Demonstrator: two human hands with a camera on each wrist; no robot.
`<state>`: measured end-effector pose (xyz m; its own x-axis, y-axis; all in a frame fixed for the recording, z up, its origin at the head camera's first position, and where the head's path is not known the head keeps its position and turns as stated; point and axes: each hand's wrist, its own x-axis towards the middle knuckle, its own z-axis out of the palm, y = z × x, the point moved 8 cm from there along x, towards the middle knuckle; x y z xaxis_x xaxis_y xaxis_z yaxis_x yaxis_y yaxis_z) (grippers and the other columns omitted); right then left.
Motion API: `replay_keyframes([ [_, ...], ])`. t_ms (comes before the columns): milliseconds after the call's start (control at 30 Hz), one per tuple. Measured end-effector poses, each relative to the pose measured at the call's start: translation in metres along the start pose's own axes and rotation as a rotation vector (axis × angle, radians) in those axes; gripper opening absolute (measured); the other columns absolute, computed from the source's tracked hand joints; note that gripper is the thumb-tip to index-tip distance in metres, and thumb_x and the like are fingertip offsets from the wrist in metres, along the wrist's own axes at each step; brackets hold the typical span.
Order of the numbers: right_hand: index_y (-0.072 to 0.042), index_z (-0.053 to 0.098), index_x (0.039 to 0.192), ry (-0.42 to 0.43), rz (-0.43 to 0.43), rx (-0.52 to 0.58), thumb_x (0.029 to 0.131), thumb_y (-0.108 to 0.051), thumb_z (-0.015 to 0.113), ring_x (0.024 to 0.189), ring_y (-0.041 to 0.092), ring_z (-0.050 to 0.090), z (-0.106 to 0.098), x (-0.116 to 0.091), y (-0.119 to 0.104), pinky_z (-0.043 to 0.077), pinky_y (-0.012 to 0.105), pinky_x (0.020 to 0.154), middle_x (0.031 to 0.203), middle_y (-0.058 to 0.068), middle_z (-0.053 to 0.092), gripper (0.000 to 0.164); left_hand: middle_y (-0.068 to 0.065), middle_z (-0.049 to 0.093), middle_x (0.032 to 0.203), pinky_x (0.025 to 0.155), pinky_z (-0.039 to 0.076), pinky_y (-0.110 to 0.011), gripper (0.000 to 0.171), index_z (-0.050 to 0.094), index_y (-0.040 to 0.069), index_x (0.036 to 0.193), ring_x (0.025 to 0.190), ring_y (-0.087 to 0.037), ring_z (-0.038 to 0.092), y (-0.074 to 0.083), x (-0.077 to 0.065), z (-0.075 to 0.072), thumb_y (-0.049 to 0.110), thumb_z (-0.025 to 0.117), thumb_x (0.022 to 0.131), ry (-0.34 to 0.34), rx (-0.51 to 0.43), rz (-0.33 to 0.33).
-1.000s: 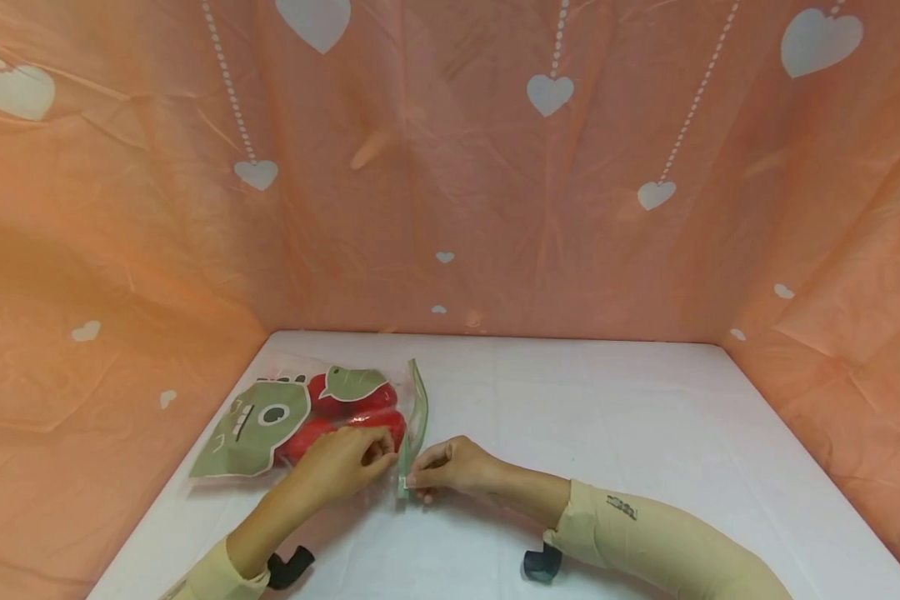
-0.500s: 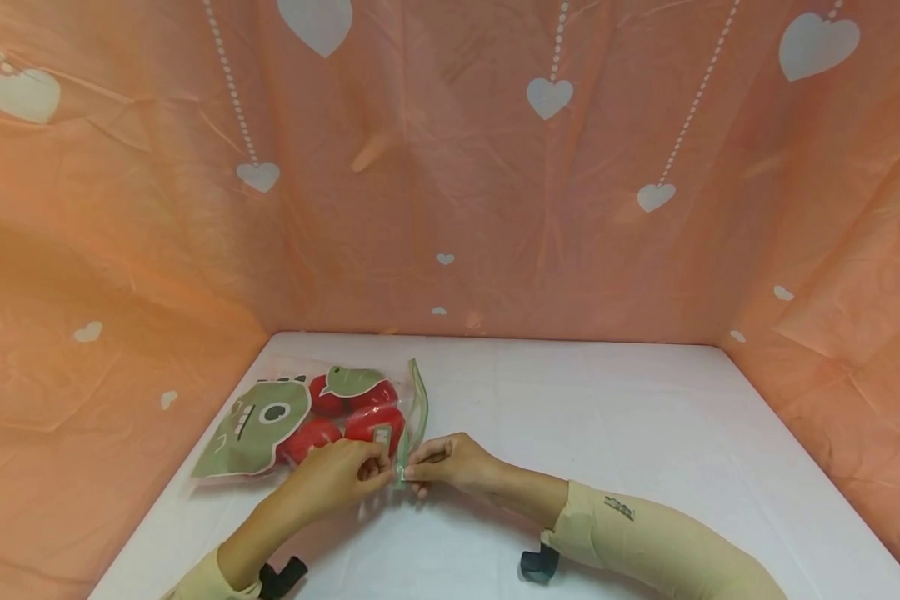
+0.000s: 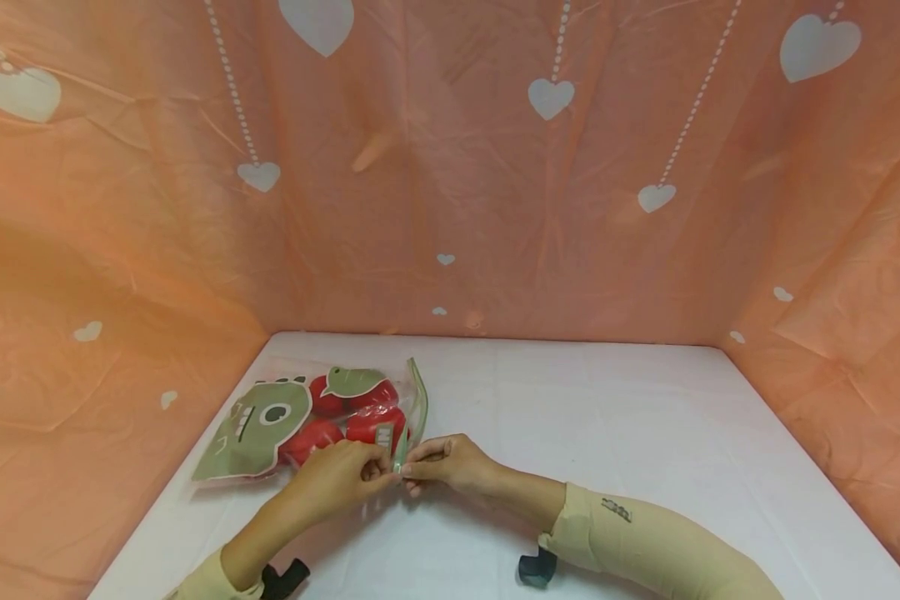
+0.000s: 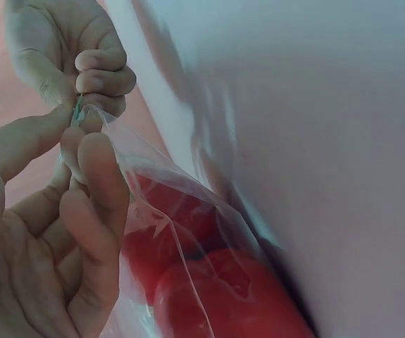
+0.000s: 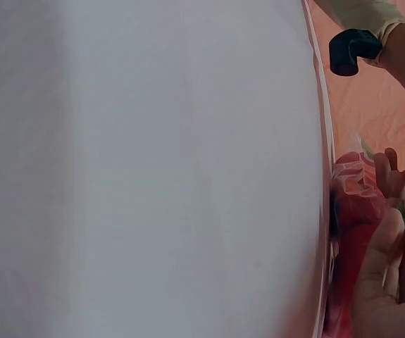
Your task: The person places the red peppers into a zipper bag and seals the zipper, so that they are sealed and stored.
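A clear zip bag [image 3: 247, 442] with a green monster print lies at the left of the white table, its green-edged mouth [image 3: 422, 400] toward the right. Several glossy red, rounded things [image 3: 315, 435] fill it. At the mouth's near corner, my left hand [image 3: 337, 477] pinches the bag edge between thumb and fingers. My right hand [image 3: 453, 463] pinches the same corner from the other side, right against the left fingertips. In the left wrist view, the green strip [image 4: 79, 111] shows between both hands' thumbs, and the clear plastic stretches down from it over the red things [image 4: 216, 296].
The white table [image 3: 607, 417] extends to the right of the bag. Orange cloth walls [image 3: 487, 208] with white hearts enclose it at the back and sides. A black camera mount [image 3: 537, 568] hangs under the right sleeve, another [image 3: 285, 579] by the left wrist.
My left hand has drawn slightly nearer, uncovering a label on the bag. My right hand has edged left and slightly away along the mouth, and the near corner is now mostly hidden between the fingers.
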<state>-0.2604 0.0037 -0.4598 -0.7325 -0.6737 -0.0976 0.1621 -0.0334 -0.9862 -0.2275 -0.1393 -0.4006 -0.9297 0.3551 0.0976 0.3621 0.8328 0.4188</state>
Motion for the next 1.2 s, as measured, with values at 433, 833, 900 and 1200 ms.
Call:
replay_keyframes([
  [433, 0.015, 0.072, 0.113, 0.019, 0.051, 0.018, 0.101, 0.002, 0.069, 0.075, 0.013, 0.075, 0.001, 0.001, 0.004, 0.063, 0.031, 0.08, 0.088, 0.009, 0.079, 0.018, 0.018, 0.058, 0.071, 0.065, 0.04, -0.036, 0.018, 0.07, 0.028, 0.081, 0.067, -0.001, 0.051, 0.001, 0.002, 0.003, 0.026, 0.086, 0.088, 0.0, -0.045, 0.005],
  [833, 0.017, 0.071, 0.113, 0.015, 0.049, -0.028, 0.101, 0.001, 0.07, 0.075, 0.013, 0.074, 0.0, 0.001, 0.005, 0.063, 0.031, 0.079, 0.092, 0.011, 0.08, 0.019, 0.017, 0.053, 0.07, 0.055, 0.04, -0.024, 0.02, 0.063, 0.026, 0.081, 0.063, -0.001, 0.049, -0.006, 0.006, 0.018, 0.024, 0.08, 0.091, -0.009, -0.137, 0.151],
  [900, 0.016, 0.072, 0.112, 0.018, 0.046, -0.023, 0.101, 0.001, 0.07, 0.075, 0.013, 0.074, -0.001, 0.001, 0.005, 0.063, 0.031, 0.079, 0.091, 0.009, 0.08, 0.018, 0.017, 0.053, 0.07, 0.054, 0.041, -0.024, 0.02, 0.062, 0.026, 0.082, 0.062, -0.001, 0.049, -0.007, 0.007, 0.019, 0.024, 0.079, 0.092, -0.03, -0.167, 0.172],
  [1200, 0.015, 0.072, 0.109, 0.051, 0.018, -0.088, 0.101, -0.004, 0.071, 0.075, 0.012, 0.073, -0.014, 0.006, -0.001, 0.062, 0.03, 0.08, 0.089, 0.008, 0.079, 0.021, 0.017, 0.053, 0.07, 0.055, 0.041, -0.024, 0.025, 0.059, 0.028, 0.083, 0.062, -0.001, 0.051, -0.01, 0.013, 0.028, 0.023, 0.079, 0.096, -0.126, -0.27, 0.201],
])
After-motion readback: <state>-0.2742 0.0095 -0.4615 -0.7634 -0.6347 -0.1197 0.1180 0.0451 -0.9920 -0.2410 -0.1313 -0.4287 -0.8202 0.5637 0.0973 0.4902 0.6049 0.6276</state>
